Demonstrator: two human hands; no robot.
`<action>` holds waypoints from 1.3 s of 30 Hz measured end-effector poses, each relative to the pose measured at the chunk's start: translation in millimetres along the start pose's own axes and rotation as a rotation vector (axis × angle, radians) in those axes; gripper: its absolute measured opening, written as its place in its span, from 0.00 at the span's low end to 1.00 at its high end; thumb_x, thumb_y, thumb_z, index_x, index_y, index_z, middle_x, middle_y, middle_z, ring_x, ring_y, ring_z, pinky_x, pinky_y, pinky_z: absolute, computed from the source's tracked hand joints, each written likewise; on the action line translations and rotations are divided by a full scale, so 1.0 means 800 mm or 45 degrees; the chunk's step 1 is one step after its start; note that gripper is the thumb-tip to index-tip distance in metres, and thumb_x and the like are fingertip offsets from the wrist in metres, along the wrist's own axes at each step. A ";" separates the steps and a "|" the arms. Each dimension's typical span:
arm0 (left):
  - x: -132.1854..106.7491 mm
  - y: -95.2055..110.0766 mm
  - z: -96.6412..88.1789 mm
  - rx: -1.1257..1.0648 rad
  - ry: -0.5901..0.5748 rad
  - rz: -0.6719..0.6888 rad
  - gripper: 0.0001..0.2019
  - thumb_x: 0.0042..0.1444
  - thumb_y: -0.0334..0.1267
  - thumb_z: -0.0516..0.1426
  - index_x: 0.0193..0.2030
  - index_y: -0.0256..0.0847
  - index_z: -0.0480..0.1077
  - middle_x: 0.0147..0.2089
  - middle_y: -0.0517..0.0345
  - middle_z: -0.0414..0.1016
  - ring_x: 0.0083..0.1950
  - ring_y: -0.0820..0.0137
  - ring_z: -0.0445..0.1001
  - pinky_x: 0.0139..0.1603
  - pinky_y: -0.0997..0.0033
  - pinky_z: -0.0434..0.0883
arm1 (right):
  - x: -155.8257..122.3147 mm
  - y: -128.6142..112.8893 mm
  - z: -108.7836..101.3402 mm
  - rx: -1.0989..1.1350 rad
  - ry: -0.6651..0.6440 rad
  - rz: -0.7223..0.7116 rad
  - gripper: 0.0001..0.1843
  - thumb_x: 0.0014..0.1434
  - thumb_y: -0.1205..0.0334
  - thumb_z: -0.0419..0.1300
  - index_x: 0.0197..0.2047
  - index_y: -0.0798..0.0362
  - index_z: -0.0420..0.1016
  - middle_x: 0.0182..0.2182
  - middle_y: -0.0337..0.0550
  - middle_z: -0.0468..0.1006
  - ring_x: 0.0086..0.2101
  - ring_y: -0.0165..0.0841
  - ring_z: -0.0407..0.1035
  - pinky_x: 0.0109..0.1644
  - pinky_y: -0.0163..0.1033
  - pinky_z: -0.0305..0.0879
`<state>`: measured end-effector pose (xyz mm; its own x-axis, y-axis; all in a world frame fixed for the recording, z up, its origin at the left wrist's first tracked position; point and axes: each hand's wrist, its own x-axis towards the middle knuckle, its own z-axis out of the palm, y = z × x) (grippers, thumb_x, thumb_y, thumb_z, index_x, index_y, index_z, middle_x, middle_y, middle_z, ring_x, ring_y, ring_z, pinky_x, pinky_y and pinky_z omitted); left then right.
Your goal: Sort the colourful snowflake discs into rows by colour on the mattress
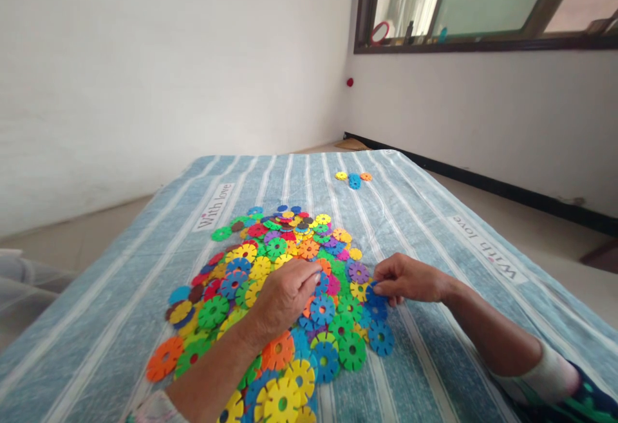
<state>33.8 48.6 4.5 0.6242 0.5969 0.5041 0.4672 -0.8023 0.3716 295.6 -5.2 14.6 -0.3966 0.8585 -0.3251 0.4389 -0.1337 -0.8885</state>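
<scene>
A large pile of notched plastic snowflake discs in many colours lies on the cloth-covered table. My left hand is over the middle of the pile, fingers curled and closed. Its thumb and forefinger tips meet beside an orange disc and a blue disc; what they pinch, if anything, is hidden. At the pile's right edge, my right hand is closed, its thumb and forefinger on a dark blue disc. Near it lie a purple disc and another blue disc.
Several discs, among them a blue one, lie apart toward the table's far edge. A striped blue-white cloth covers the table. White walls stand beyond it. A window ledge at upper right holds a small red-rimmed mirror.
</scene>
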 end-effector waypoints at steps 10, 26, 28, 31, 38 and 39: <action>0.001 0.001 -0.001 0.010 0.001 0.004 0.10 0.58 0.32 0.50 0.36 0.38 0.73 0.28 0.57 0.72 0.31 0.73 0.70 0.34 0.74 0.69 | -0.007 -0.014 0.009 -0.421 0.055 -0.095 0.10 0.45 0.68 0.58 0.18 0.55 0.60 0.16 0.29 0.56 0.20 0.22 0.50 0.22 0.30 0.46; 0.000 -0.001 0.000 -0.002 0.005 -0.007 0.10 0.58 0.33 0.50 0.36 0.38 0.73 0.28 0.56 0.72 0.31 0.72 0.71 0.34 0.73 0.70 | -0.013 -0.031 0.028 -0.875 0.200 0.015 0.07 0.43 0.62 0.64 0.28 0.52 0.71 0.26 0.36 0.73 0.26 0.28 0.63 0.28 0.32 0.48; 0.000 -0.001 0.000 -0.007 0.015 0.000 0.10 0.58 0.33 0.51 0.37 0.39 0.73 0.28 0.57 0.73 0.31 0.73 0.71 0.34 0.74 0.70 | -0.012 -0.029 0.029 -0.865 0.226 0.011 0.08 0.42 0.63 0.65 0.27 0.52 0.70 0.25 0.35 0.71 0.26 0.27 0.61 0.27 0.32 0.47; 0.000 0.000 -0.001 -0.008 0.020 -0.001 0.10 0.58 0.34 0.51 0.38 0.40 0.73 0.29 0.57 0.73 0.31 0.73 0.72 0.34 0.74 0.71 | -0.009 -0.024 0.030 -0.783 0.261 -0.004 0.11 0.40 0.64 0.65 0.24 0.53 0.65 0.22 0.32 0.65 0.24 0.25 0.56 0.26 0.32 0.45; -0.003 -0.006 0.000 0.029 -0.012 -0.024 0.10 0.58 0.35 0.51 0.40 0.40 0.73 0.29 0.57 0.73 0.32 0.72 0.72 0.35 0.74 0.70 | -0.006 -0.020 0.029 -0.315 0.229 -0.043 0.14 0.38 0.70 0.65 0.22 0.54 0.61 0.19 0.29 0.60 0.22 0.23 0.53 0.23 0.30 0.47; -0.003 -0.006 0.000 0.027 -0.013 -0.024 0.10 0.58 0.35 0.51 0.40 0.40 0.73 0.29 0.57 0.73 0.32 0.72 0.72 0.35 0.74 0.70 | -0.005 -0.020 0.027 -0.275 0.271 -0.048 0.13 0.39 0.69 0.64 0.22 0.54 0.61 0.19 0.29 0.60 0.22 0.23 0.54 0.24 0.30 0.48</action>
<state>29.9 50.7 1.4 0.6211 0.6123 0.4891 0.4923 -0.7905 0.3644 273.0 -17.1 23.0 -0.2480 0.9484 -0.1975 0.5972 -0.0108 -0.8020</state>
